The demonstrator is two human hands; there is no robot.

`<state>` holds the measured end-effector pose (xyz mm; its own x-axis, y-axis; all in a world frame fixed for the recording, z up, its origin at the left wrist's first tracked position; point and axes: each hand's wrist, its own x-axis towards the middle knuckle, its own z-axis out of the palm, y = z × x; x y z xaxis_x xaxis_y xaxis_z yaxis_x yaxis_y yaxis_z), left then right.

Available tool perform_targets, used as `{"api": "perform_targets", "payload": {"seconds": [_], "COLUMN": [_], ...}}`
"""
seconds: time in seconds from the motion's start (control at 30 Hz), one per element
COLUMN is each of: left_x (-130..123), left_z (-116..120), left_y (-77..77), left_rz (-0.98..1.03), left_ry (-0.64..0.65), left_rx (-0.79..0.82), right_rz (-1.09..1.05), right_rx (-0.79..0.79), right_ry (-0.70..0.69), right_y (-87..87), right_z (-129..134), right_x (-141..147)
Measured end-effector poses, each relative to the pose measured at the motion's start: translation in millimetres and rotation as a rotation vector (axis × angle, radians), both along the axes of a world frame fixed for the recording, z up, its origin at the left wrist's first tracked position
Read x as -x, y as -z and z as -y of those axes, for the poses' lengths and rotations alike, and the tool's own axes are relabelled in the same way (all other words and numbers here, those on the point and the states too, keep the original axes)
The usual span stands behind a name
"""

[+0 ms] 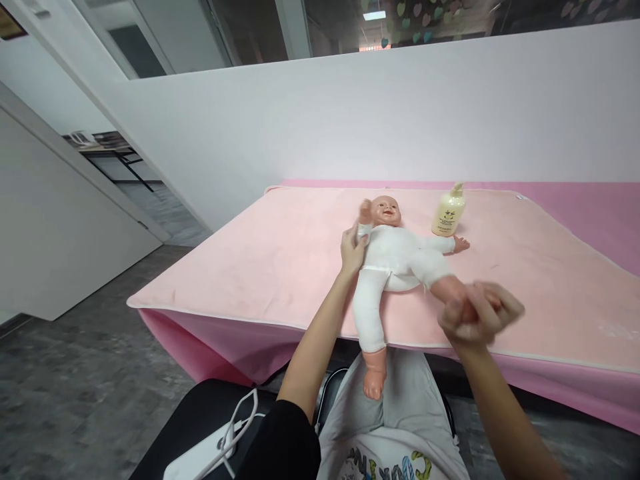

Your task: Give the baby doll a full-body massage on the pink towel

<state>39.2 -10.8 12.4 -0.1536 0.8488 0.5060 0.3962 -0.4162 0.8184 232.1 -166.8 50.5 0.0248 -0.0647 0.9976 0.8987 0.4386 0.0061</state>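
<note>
A baby doll [393, 247] in a white cloth suit lies on its back on the pink mat [250, 267], its head towards the wall. My left hand [353, 250] is closed around the doll's arm on the left side, close to its torso. My right hand [480, 312], a little blurred, grips the doll's foot on the right and keeps that leg raised off the mat. The other leg [370, 320] hangs past the table's front edge, its bare foot above my lap. The doll's right-side arm stretches out flat beside a pale yellow pump bottle [449, 212].
A white wall [350, 127] with a window above it stands behind the table. Pink cloth [200, 340] drapes over the table's front. At lower left, a white device [200, 457] with a cable rests on a black seat [175, 427]. A door [65, 220] is at far left.
</note>
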Motion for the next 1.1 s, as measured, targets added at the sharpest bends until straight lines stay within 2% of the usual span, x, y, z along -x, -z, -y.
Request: {"api": "perform_targets", "payload": {"seconds": [0.07,0.13,0.2,0.27,0.3,0.37,0.43,0.5,0.57,0.6,0.67,0.73,0.77,0.83,0.9,1.0,1.1], "left_x": [-0.7,-0.6,-0.5,-0.9,-1.3,-1.6,-0.4,2.8,6.7,8.3,9.7,8.3,7.0,4.1,2.3,2.2,2.9], "left_z": [2.9,5.7,8.0,9.8,10.3,9.9,7.0,2.4,-1.6,-2.5,-1.4,2.9,5.6,10.1,12.2,11.7,10.7], "left_y": [-0.2,-1.4,-3.2,-4.7,-5.0,-4.4,-2.4,-0.3,0.9,0.9,-0.2,-2.0,-2.9,-4.4,-5.5,-6.2,-6.0], "left_rz": [-0.274,-0.426,-0.472,-0.456,-0.425,-0.307,-0.105,0.138,0.353,0.419,0.442,0.336,0.242,0.008,-0.243,-0.461,-0.479], "left_ry": [0.082,0.112,0.091,0.082,0.082,0.056,-0.008,-0.105,-0.200,-0.234,-0.260,-0.232,-0.201,-0.125,-0.055,-0.023,-0.024], "left_rx": [-0.061,-0.085,-0.077,-0.063,-0.054,-0.022,0.030,0.120,0.240,0.287,0.306,0.233,0.188,0.125,0.093,0.074,0.090], "right_rz": [-0.111,-0.195,-0.268,-0.316,-0.323,-0.317,-0.289,-0.169,-0.021,0.041,0.097,0.073,0.051,-0.108,-0.234,-0.318,-0.420], "right_rx": [0.172,0.438,0.606,0.656,0.633,0.479,0.242,0.056,0.048,0.126,0.123,0.058,0.082,0.179,0.414,0.811,0.937], "right_ry": [-0.016,-0.031,-0.034,-0.047,-0.055,-0.045,0.028,0.119,0.081,0.066,0.043,0.049,0.044,0.020,-0.033,-0.041,-0.063], "right_y": [-12.0,-12.5,-5.4,2.6,5.8,11.6,19.9,32.0,43.9,47.5,46.0,32.3,22.3,1.2,-13.9,-17.0,-6.6], "right_z": [-35.1,-67.3,-88.7,-93.0,-87.5,-61.7,-20.8,24.8,62.0,73.7,79.1,61.0,45.1,5.1,-37.5,-89.1,-108.3], "right_x": [7.1,14.2,16.9,13.0,9.0,-0.3,-7.5,-9.2,-5.3,-2.1,4.2,8.1,9.1,10.5,12.1,13.1,7.0]}}
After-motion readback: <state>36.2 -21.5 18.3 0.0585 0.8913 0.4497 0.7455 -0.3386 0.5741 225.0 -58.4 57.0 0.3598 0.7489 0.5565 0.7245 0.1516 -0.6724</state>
